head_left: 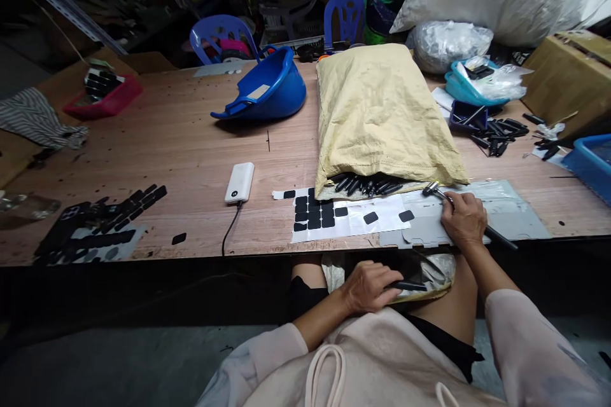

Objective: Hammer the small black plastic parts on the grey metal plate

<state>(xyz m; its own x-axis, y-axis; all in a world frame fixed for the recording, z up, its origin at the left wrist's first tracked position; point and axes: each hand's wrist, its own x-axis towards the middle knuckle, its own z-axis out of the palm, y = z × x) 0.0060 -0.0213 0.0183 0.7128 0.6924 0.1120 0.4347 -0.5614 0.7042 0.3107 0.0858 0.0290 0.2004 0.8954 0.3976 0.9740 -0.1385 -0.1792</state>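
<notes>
My right hand rests on the table's front edge, closed round a small hammer whose metal head points left and whose dark handle sticks out to the right. My left hand is below the table over my lap, fingers closed on a slim black pen-like part above a bag on my lap. A white sheet with black rounded pads lies just left of the hammer. Behind it a yellow woven sack spills several black parts.
A white power bank with a cable lies left of the sheet. A blue plastic basin, a red tray, more black pads at the left, a teal tray, a cardboard box and a blue bin stand around.
</notes>
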